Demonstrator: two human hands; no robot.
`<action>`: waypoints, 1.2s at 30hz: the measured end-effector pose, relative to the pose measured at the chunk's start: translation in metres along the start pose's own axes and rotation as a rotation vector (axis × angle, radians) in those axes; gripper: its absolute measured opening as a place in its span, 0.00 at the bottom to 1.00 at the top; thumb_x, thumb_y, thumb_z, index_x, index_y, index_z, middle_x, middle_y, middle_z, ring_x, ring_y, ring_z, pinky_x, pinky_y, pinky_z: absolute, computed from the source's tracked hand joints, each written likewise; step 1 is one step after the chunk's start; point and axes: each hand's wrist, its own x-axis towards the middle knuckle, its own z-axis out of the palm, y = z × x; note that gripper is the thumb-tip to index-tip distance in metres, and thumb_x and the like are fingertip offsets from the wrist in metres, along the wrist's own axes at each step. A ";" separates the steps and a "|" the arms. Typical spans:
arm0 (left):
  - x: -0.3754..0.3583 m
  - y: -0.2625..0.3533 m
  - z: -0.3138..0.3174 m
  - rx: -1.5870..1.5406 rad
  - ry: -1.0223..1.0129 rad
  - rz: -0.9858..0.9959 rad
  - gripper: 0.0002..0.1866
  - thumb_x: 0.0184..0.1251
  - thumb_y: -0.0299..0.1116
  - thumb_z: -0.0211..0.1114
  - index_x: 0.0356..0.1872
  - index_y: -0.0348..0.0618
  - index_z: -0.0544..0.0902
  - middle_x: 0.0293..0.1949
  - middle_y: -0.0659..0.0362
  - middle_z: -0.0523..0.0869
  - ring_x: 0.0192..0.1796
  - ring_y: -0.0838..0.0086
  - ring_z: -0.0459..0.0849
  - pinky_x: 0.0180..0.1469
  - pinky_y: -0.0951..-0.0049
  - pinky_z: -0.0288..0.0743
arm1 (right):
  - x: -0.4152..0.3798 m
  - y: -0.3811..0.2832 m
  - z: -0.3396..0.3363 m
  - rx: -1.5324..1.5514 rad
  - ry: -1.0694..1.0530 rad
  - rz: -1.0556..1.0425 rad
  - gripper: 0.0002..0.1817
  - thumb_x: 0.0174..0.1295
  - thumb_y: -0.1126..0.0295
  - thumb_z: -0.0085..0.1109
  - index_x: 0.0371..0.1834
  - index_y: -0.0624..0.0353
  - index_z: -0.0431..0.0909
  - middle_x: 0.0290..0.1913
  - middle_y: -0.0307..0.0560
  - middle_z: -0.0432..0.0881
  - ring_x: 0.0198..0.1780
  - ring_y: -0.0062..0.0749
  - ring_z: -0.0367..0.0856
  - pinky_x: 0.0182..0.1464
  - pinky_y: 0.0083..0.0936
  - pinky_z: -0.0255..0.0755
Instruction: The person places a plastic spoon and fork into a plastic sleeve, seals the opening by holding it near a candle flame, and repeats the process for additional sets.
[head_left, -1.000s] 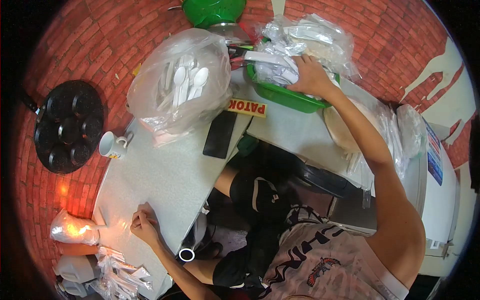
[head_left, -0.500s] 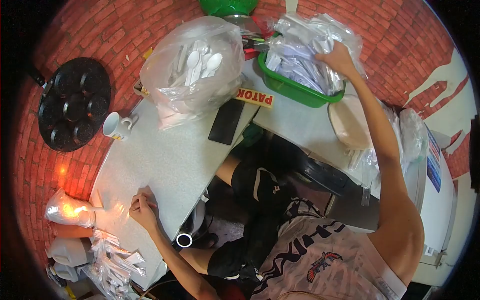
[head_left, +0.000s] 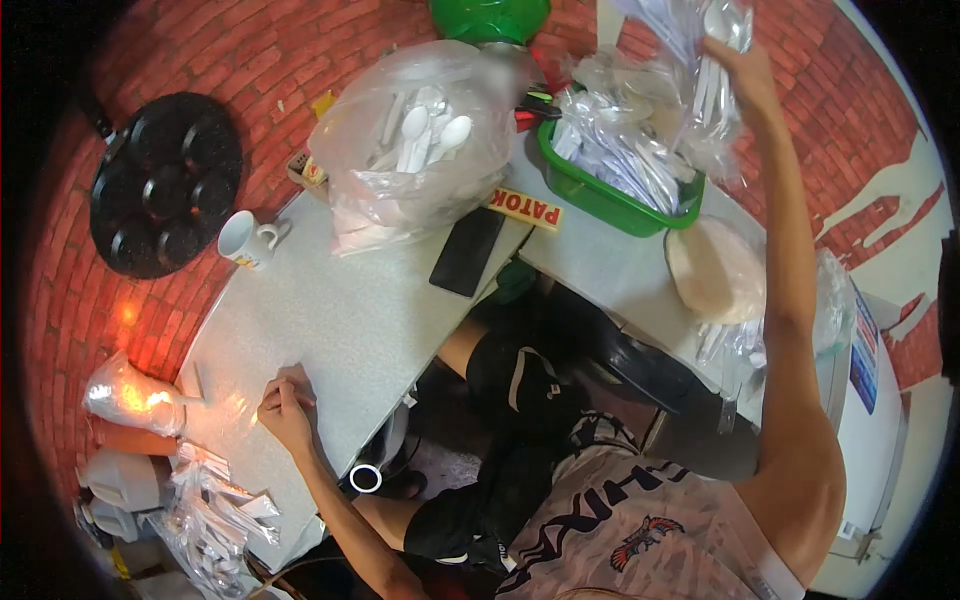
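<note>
My right hand [head_left: 745, 75] is raised above the back right of the table, its fingers closed on a clear plastic bag [head_left: 712, 110]. White spoon-like shapes and pale wrapped strips show through the bag. Just below it stands a green basin [head_left: 610, 205] filled with more plastic-wrapped white packets [head_left: 600, 160]. My left hand [head_left: 287, 408] rests on the table's left part with its fingers curled together; whatever they hold, if anything, is hidden. A large translucent bag of white plastic spoons [head_left: 425, 140] sits at the back of the table.
A black phone [head_left: 467, 252] lies near a yellow PATOK sign [head_left: 527, 209]. A white mug [head_left: 247, 240] stands by the brick wall, where a black round-welled pan [head_left: 165, 185] hangs. Wrapped packets [head_left: 215, 505] lie front left. A beige round bundle [head_left: 715, 270] sits right of the basin.
My right hand has lifted up and away from the basin, raising the plastic bag with it. My left hand stays in place on the table. The whole view has shifted slightly.
</note>
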 end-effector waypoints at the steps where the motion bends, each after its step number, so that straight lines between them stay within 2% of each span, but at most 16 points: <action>1: 0.000 -0.001 0.001 -0.014 -0.024 0.031 0.16 0.68 0.23 0.61 0.18 0.27 0.83 0.26 0.56 0.87 0.23 0.77 0.78 0.25 0.74 0.68 | 0.007 -0.017 0.004 0.007 -0.014 -0.010 0.20 0.60 0.58 0.73 0.45 0.67 0.88 0.34 0.41 0.88 0.31 0.25 0.83 0.37 0.28 0.76; 4: 0.001 -0.008 0.004 -0.077 -0.030 0.021 0.16 0.69 0.23 0.60 0.19 0.27 0.83 0.25 0.55 0.86 0.22 0.77 0.78 0.25 0.75 0.68 | 0.017 -0.080 0.044 0.297 -0.133 -0.289 0.21 0.64 0.67 0.66 0.59 0.63 0.80 0.39 0.41 0.87 0.37 0.19 0.84 0.40 0.18 0.78; 5: 0.001 -0.011 0.004 -0.133 -0.031 -0.015 0.16 0.70 0.23 0.60 0.19 0.27 0.82 0.25 0.55 0.86 0.23 0.77 0.78 0.25 0.75 0.68 | 0.009 -0.105 0.069 0.414 -0.151 -0.204 0.14 0.62 0.68 0.65 0.49 0.62 0.85 0.35 0.37 0.86 0.33 0.18 0.82 0.36 0.18 0.76; 9: -0.003 0.008 0.007 0.075 -0.002 0.067 0.18 0.70 0.25 0.62 0.17 0.28 0.80 0.26 0.54 0.86 0.26 0.75 0.80 0.32 0.74 0.76 | -0.032 -0.198 0.174 0.620 -0.438 -0.108 0.08 0.61 0.68 0.66 0.37 0.61 0.87 0.28 0.33 0.84 0.25 0.17 0.79 0.28 0.19 0.72; 11: -0.004 0.016 0.007 0.032 0.017 0.082 0.20 0.67 0.24 0.62 0.12 0.29 0.78 0.26 0.53 0.86 0.29 0.73 0.82 0.34 0.74 0.76 | -0.062 -0.219 0.234 0.662 -0.619 -0.104 0.07 0.59 0.68 0.68 0.36 0.60 0.88 0.28 0.35 0.84 0.26 0.18 0.80 0.28 0.19 0.70; 14: -0.005 0.012 0.005 0.063 0.198 0.152 0.12 0.62 0.22 0.64 0.20 0.26 0.84 0.27 0.57 0.89 0.28 0.77 0.82 0.32 0.74 0.74 | -0.138 -0.242 0.301 0.624 -0.913 -0.112 0.18 0.60 0.59 0.71 0.40 0.66 0.89 0.31 0.43 0.87 0.31 0.28 0.85 0.36 0.28 0.76; 15: -0.005 0.013 0.004 0.064 0.246 0.174 0.11 0.62 0.22 0.64 0.21 0.26 0.85 0.28 0.56 0.89 0.28 0.77 0.83 0.33 0.74 0.75 | -0.155 -0.236 0.332 0.599 -0.775 -0.434 0.18 0.51 0.60 0.76 0.41 0.61 0.90 0.32 0.41 0.89 0.34 0.27 0.85 0.40 0.28 0.78; 16: -0.005 0.013 0.002 0.063 0.291 0.195 0.10 0.62 0.22 0.64 0.23 0.26 0.85 0.28 0.56 0.89 0.29 0.77 0.83 0.33 0.74 0.75 | -0.177 -0.248 0.341 0.505 -0.959 -0.128 0.15 0.51 0.63 0.73 0.35 0.65 0.88 0.31 0.45 0.87 0.32 0.29 0.85 0.37 0.27 0.75; 17: -0.005 0.013 0.002 0.074 0.311 0.190 0.10 0.62 0.22 0.64 0.23 0.26 0.85 0.28 0.56 0.89 0.29 0.77 0.83 0.33 0.74 0.75 | -0.200 -0.244 0.363 0.680 -1.007 -0.089 0.16 0.48 0.63 0.75 0.34 0.66 0.87 0.32 0.45 0.88 0.34 0.29 0.84 0.37 0.29 0.76; 21: -0.004 0.016 0.002 0.108 0.357 0.226 0.10 0.63 0.22 0.64 0.22 0.27 0.85 0.28 0.56 0.90 0.28 0.78 0.83 0.33 0.75 0.75 | -0.235 -0.202 0.432 0.566 -1.157 -0.106 0.18 0.47 0.61 0.76 0.32 0.67 0.86 0.32 0.49 0.88 0.36 0.33 0.86 0.41 0.31 0.77; 24: -0.005 0.018 0.001 0.141 0.322 0.166 0.10 0.63 0.22 0.65 0.24 0.27 0.85 0.28 0.56 0.90 0.27 0.79 0.82 0.32 0.76 0.74 | -0.242 -0.167 0.457 0.148 -0.980 -0.243 0.27 0.47 0.59 0.76 0.45 0.69 0.84 0.38 0.56 0.89 0.44 0.46 0.89 0.48 0.38 0.79; 26: -0.003 0.018 0.002 0.212 0.268 0.142 0.10 0.63 0.23 0.65 0.23 0.27 0.85 0.29 0.55 0.90 0.28 0.79 0.83 0.33 0.75 0.75 | -0.241 -0.155 0.455 -0.231 -0.923 -0.262 0.40 0.48 0.56 0.75 0.62 0.71 0.75 0.47 0.64 0.88 0.53 0.58 0.88 0.56 0.46 0.79; 27: -0.003 0.019 0.002 0.211 0.272 0.134 0.10 0.63 0.23 0.65 0.23 0.27 0.85 0.29 0.55 0.90 0.28 0.79 0.83 0.33 0.75 0.75 | -0.240 -0.141 0.452 -0.160 -0.995 -0.266 0.47 0.52 0.53 0.75 0.71 0.68 0.67 0.58 0.70 0.83 0.63 0.62 0.82 0.64 0.48 0.75; 31: 0.001 0.014 0.005 0.230 0.226 0.123 0.11 0.62 0.26 0.66 0.23 0.29 0.86 0.30 0.55 0.90 0.27 0.72 0.85 0.33 0.72 0.76 | -0.246 -0.104 0.435 -0.013 -0.829 -0.430 0.39 0.58 0.55 0.74 0.69 0.64 0.70 0.65 0.69 0.79 0.69 0.60 0.77 0.69 0.45 0.70; 33: 0.000 0.012 0.006 0.255 0.227 0.118 0.12 0.62 0.29 0.66 0.22 0.31 0.87 0.30 0.54 0.91 0.26 0.67 0.86 0.34 0.70 0.78 | -0.243 -0.110 0.407 0.160 -0.797 -0.512 0.29 0.62 0.65 0.70 0.64 0.65 0.73 0.67 0.64 0.76 0.69 0.59 0.74 0.71 0.45 0.68; 36: -0.001 0.017 0.006 0.240 0.197 0.101 0.13 0.62 0.29 0.67 0.21 0.32 0.87 0.31 0.54 0.91 0.27 0.64 0.87 0.34 0.69 0.79 | -0.257 -0.103 0.370 0.165 -0.673 -0.545 0.20 0.62 0.72 0.69 0.57 0.62 0.79 0.61 0.56 0.80 0.64 0.56 0.77 0.68 0.42 0.71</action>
